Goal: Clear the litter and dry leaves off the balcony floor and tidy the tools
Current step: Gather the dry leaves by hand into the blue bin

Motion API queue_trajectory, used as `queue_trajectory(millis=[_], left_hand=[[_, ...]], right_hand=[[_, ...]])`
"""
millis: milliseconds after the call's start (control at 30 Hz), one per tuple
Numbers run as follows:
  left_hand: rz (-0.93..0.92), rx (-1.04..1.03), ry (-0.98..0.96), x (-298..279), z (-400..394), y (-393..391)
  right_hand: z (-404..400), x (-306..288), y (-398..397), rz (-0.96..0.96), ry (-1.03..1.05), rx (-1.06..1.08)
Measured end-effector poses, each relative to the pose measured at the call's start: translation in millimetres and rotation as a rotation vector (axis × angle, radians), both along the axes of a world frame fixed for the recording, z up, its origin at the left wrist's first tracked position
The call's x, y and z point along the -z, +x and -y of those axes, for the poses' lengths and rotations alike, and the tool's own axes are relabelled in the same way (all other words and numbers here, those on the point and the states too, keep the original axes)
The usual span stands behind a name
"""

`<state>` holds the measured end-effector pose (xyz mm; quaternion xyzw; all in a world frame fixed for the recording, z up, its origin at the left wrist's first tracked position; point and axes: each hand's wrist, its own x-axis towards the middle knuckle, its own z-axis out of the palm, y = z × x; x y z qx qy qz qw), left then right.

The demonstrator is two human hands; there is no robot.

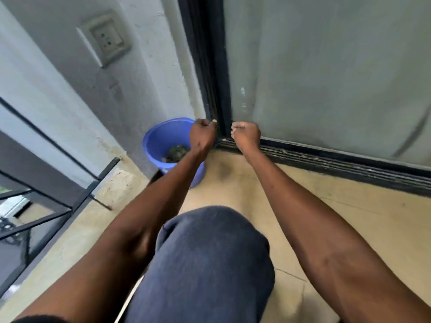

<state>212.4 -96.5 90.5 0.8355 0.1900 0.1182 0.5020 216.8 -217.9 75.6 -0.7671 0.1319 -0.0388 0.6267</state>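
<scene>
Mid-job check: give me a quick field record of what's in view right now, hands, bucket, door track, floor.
left hand: fingers curled, at the corner of the door frame, above the bucket; whether it pinches anything cannot be told
right hand: fingers curled, beside the frame corner; contents not visible
blue bucket: upright in the wall corner, dark leafy debris inside
door track: dark grooves with pale specks
floor: beige tiles, smudge near the corner

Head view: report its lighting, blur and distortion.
Head view: soft, even daylight with no glare; a faint shadow on the floor below the hands. Wide-angle bending curves the door track and railing. Slight softness overall, so whatever the left hand and right hand hold is unreadable; the bucket contents look dark and indistinct.
</scene>
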Motion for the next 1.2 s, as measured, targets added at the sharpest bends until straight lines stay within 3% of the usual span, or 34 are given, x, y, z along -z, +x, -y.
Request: queue_trajectory(millis=[267,500,633,800,900,1200], left_hand=[[-0.038,0.589,-0.017,-11.1,227.1,-61.9],[-0.203,1.068,-0.009,42.5,403.0,-143.1],[-0.357,1.197,-0.080,112.7,469.2,-179.6],[-0.614,1.089,-0.353,192.6,506.7,-215.1],[-0.722,0.955,-0.421,215.7,507.6,-236.9],[-0.800,0.853,-0.525,225.5,505.8,-240.5]], right_hand=[[207.0,-17.9,-116.0,-0.010,-0.067,0.415],[355.9,48.6,-211.1,-0.084,-0.046,0.867],[410.0,123.6,-272.9,-0.218,-0.062,1.015],[441.3,188.5,-361.5,-0.368,-0.210,1.195],[416.6,221.4,-404.9,-0.435,-0.315,1.136],[343.2,276.5,-475.8,-0.449,-0.775,0.448]])
